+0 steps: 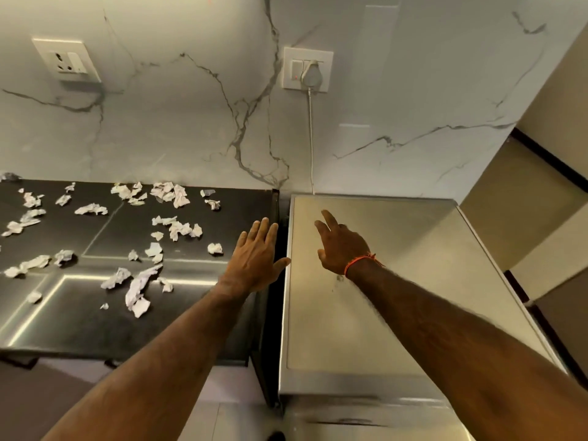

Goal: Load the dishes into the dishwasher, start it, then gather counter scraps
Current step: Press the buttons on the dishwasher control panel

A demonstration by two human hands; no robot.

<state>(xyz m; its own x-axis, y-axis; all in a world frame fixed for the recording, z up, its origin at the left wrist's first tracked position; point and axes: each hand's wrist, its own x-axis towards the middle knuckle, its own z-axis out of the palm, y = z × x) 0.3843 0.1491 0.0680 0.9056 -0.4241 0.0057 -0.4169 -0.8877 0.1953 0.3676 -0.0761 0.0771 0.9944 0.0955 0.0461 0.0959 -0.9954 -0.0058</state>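
Both hands are held flat-fingered and empty: left hand [254, 259] beside crumpled paper scraps [140, 240], right hand [340, 246] above the steel dishwasher top [397, 297]

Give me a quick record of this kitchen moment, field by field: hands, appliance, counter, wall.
left hand: left hand open, fingers straight, over the right edge of the black counter, holding nothing
right hand: right hand open, fingers spread, above the steel appliance top; orange thread on wrist
scraps: crumpled paper scraps scattered over the counter, not yet gathered
wall: plug in the right socket, cord running down behind the appliance; left socket unused
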